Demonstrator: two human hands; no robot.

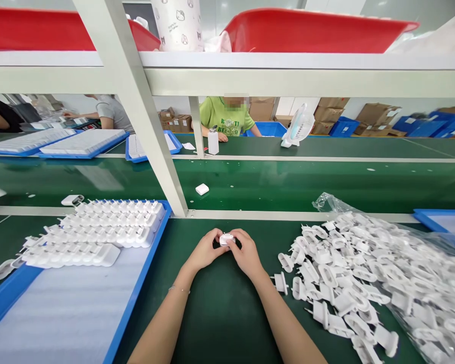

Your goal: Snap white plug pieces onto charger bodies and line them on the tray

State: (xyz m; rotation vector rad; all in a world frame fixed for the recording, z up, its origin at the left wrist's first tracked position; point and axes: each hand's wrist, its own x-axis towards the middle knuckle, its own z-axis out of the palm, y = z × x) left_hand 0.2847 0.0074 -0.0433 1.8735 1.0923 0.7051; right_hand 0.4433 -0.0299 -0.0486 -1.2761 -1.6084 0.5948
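Between both hands, above the green table, is a small white plastic case with rounded corners. My left hand pinches its left side, and my right hand grips the right side with the thumb on its front. The fingers cover part of the case. To the left, a blue tray lined with white foam holds rows of white cases with small parts sticking up from them. On the right lies a big heap of loose white plastic parts, partly on a clear plastic bag.
A slanted pale metal post and a shelf with red bins stand ahead. One white case lies on the green belt. Across it are a co-worker in a green shirt, a pump bottle and a white fan.
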